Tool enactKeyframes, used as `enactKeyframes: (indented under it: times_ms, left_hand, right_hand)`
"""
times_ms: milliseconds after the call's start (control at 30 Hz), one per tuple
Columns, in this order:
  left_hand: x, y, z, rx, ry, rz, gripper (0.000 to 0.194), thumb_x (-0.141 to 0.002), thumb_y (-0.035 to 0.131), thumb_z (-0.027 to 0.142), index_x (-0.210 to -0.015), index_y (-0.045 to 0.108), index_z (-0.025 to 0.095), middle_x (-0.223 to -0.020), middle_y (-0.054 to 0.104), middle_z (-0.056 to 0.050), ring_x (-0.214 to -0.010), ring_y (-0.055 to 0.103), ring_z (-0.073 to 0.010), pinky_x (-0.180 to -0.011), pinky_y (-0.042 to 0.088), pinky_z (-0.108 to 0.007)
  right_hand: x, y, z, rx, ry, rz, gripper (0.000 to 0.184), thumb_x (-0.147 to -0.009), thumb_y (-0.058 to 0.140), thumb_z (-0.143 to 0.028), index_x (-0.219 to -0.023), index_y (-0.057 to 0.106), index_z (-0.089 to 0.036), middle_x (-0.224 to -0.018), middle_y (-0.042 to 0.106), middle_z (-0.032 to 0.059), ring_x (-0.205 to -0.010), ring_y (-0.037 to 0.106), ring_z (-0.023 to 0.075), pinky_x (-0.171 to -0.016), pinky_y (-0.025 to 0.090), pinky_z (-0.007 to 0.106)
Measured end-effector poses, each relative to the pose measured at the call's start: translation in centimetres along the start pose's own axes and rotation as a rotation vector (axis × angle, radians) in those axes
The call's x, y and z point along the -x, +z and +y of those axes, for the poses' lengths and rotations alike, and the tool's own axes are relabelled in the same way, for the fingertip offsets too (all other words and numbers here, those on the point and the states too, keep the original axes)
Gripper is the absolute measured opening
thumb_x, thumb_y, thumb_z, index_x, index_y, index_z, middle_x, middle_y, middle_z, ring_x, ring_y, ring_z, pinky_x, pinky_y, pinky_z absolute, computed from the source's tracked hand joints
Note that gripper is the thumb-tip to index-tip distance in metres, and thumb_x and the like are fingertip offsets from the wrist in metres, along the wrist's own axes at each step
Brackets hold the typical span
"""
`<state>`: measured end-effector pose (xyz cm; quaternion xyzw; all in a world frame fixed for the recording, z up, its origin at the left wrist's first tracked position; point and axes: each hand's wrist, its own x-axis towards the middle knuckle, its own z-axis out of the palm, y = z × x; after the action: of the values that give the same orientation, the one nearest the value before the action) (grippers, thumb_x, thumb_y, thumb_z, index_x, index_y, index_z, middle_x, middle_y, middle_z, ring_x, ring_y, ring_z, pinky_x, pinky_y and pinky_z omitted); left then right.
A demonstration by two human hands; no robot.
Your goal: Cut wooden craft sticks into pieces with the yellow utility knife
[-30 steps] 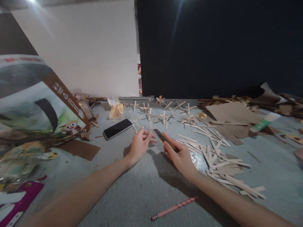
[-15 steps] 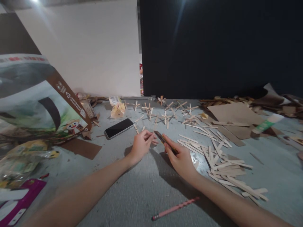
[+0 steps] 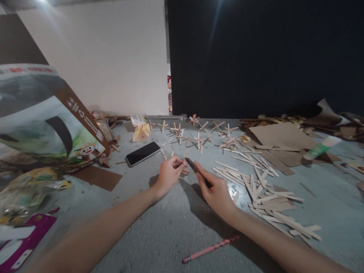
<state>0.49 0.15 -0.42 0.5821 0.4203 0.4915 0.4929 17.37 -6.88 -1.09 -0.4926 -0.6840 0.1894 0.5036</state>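
My right hand [image 3: 214, 189] is closed round a dark utility knife [image 3: 192, 165], its tip pointing up and left toward my other hand. Facing it, my left hand [image 3: 170, 173] has thumb and fingers pinched together; what they hold, if anything, is too small to make out. The knife's tip is close by those fingertips, and whether they touch I cannot tell. Several wooden craft sticks [image 3: 280, 206] lie in a loose pile to the right of my right hand. Beyond my hands stand small crossed-stick pieces [image 3: 198, 140].
A phone [image 3: 143, 154] lies left of my hands, and a pink pencil [image 3: 210, 249] lies in front. At right, a glue stick [image 3: 322, 148] is by brown cardboard [image 3: 284, 140]. A large printed bag [image 3: 51, 117] and a purple item [image 3: 28, 239] occupy the left.
Both hands stay in nearly the same place. The knife and right hand have shifted only very slightly, still close to the left fingertips.
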Motion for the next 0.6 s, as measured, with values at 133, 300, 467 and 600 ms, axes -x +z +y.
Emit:
enactKeyframes:
  times_ms: [133,300,467,600]
  left_hand:
    - [-0.14,-0.09,-0.18,0.035,-0.012,0.009,0.044,-0.07,0.081,0.055,-0.071,0.056,0.018,-0.066,0.072,-0.004,-0.061,0.073,-0.0195,-0.06,0.061,-0.03]
    - [-0.22,-0.15,-0.32,0.041,-0.023,0.006,0.043,-0.07,0.081,0.053,-0.072,0.057,0.018,-0.065,0.072,-0.005,-0.062,0.074,-0.0207,-0.061,0.062,-0.031]
    - [-0.17,-0.19,-0.24,0.034,-0.003,0.002,0.044,-0.071,0.079,0.055,-0.072,0.055,0.018,-0.07,0.073,-0.004,-0.064,0.075,-0.0214,-0.064,0.063,-0.033]
    - [-0.1,-0.09,-0.23,-0.017,0.027,0.039,0.041,-0.076,0.075,0.055,-0.074,0.056,0.018,-0.072,0.072,-0.004,-0.064,0.075,-0.0211,-0.064,0.061,-0.031]
  right_hand:
    - [0.04,-0.11,-0.35,-0.045,0.039,-0.027,0.044,-0.097,0.05,-0.033,-0.137,0.064,-0.019,-0.099,0.079,0.0087,-0.064,0.07,0.0194,-0.06,0.056,0.03]
    - [-0.07,0.16,-0.65,-0.166,0.109,-0.014,0.045,-0.094,0.053,-0.037,-0.132,0.068,-0.019,-0.108,0.077,0.0105,-0.084,0.073,0.0235,-0.069,0.059,0.032]
    - [-0.21,0.53,-0.8,-0.481,0.391,-0.053,0.058,-0.088,0.063,-0.047,-0.137,0.064,-0.016,-0.057,0.059,-0.0016,-0.045,0.046,0.0113,-0.041,0.037,0.022]
    - [-0.72,0.25,-0.92,-0.813,0.624,-0.073,0.074,-0.076,0.077,-0.05,-0.14,0.061,-0.017,-0.057,0.047,-0.0074,-0.041,0.027,0.0042,-0.039,0.021,0.019]
